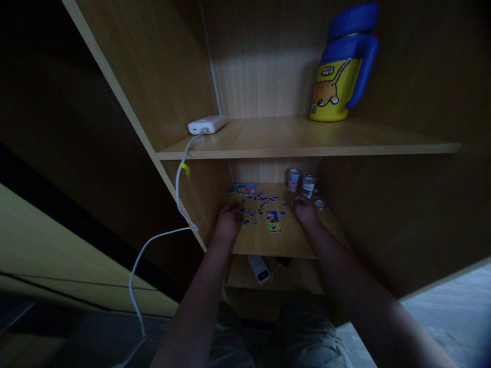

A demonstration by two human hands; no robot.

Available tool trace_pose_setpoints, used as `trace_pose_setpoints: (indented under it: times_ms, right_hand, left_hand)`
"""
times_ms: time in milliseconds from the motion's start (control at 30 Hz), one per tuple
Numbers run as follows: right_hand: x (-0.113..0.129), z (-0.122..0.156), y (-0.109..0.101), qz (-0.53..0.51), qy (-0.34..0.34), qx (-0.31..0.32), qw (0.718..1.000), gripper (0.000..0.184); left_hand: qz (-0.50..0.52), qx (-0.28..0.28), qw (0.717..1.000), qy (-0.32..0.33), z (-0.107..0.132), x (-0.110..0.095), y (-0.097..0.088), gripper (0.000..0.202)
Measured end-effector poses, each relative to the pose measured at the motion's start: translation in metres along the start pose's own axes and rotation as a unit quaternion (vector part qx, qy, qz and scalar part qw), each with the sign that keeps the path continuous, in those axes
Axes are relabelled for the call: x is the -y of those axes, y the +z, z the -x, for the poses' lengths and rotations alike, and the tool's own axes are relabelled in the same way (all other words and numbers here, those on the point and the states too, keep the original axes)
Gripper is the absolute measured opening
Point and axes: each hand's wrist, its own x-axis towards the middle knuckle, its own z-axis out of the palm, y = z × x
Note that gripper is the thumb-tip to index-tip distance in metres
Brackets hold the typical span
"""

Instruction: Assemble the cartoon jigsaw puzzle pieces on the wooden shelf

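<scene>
Several small jigsaw puzzle pieces (262, 203) lie scattered on the wooden middle shelf. A joined section of the puzzle (273, 222), in blue, yellow and green, lies flat nearer the front edge. Behind the loose pieces, by the left wall, is a colourful picture sheet (244, 189). My left hand (229, 216) rests at the left edge of the loose pieces; its dim fingertips are too unclear to read. On the right, my right hand (305, 208) has its fingers curled together above the shelf, and whatever is between them is too small to make out.
Two small printed tins (293, 179) stand at the back right, with round metal lids (319, 204) beside my right hand. Overhead, a shelf holds a blue-yellow jug (337, 71) and a white box-shaped device (207, 124). Its white cable (153, 237) hangs down left. A white device (259, 269) lies below.
</scene>
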Motion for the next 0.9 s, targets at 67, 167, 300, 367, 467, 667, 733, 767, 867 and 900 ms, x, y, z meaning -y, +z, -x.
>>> trace_pose_setpoints:
  times_ms: [67, 167, 300, 367, 467, 667, 733, 767, 867, 900]
  right_hand:
    - [-0.001, -0.001, 0.000, 0.000, -0.001, 0.004, 1.000, 0.021]
    - [-0.002, -0.002, 0.000, 0.001, 0.005, 0.009, 1.000, 0.024]
    - [-0.007, -0.003, 0.001, 0.007, 0.002, 0.013, 1.000, 0.023]
    - [-0.009, -0.004, 0.001, 0.007, -0.004, 0.011, 1.000, 0.022]
    - [-0.012, -0.005, 0.001, 0.008, -0.006, 0.012, 1.000, 0.022]
    - [-0.014, -0.006, 0.001, 0.006, -0.003, 0.013, 1.000, 0.023]
    - [-0.014, -0.006, 0.002, 0.001, -0.007, 0.012, 1.000, 0.023]
    - [-0.015, -0.006, 0.003, -0.001, -0.009, 0.013, 1.000, 0.023]
    - [-0.016, -0.007, 0.004, -0.002, -0.009, 0.016, 1.000, 0.023]
    - [-0.016, -0.007, 0.004, -0.002, -0.009, 0.015, 1.000, 0.023]
  left_hand:
    - [-0.018, 0.011, 1.000, 0.002, 0.000, -0.002, 0.000, 0.029]
    - [-0.044, 0.020, 0.999, 0.005, 0.000, -0.003, 0.001, 0.034]
    - [-0.029, -0.013, 0.999, -0.007, 0.002, 0.002, 0.003, 0.041]
    - [-0.001, -0.029, 1.000, -0.007, 0.002, 0.006, 0.004, 0.040]
    - [0.031, -0.045, 0.998, -0.012, 0.002, 0.010, 0.004, 0.038]
    - [0.045, -0.040, 0.998, -0.025, 0.001, 0.010, 0.004, 0.037]
    - [0.046, -0.038, 0.998, -0.024, 0.001, 0.010, 0.004, 0.038]
    - [0.048, -0.037, 0.998, -0.024, 0.001, 0.010, 0.004, 0.038]
    - [0.053, -0.038, 0.997, -0.031, 0.002, 0.009, 0.004, 0.035]
    - [0.054, -0.039, 0.997, -0.033, 0.002, 0.009, 0.004, 0.034]
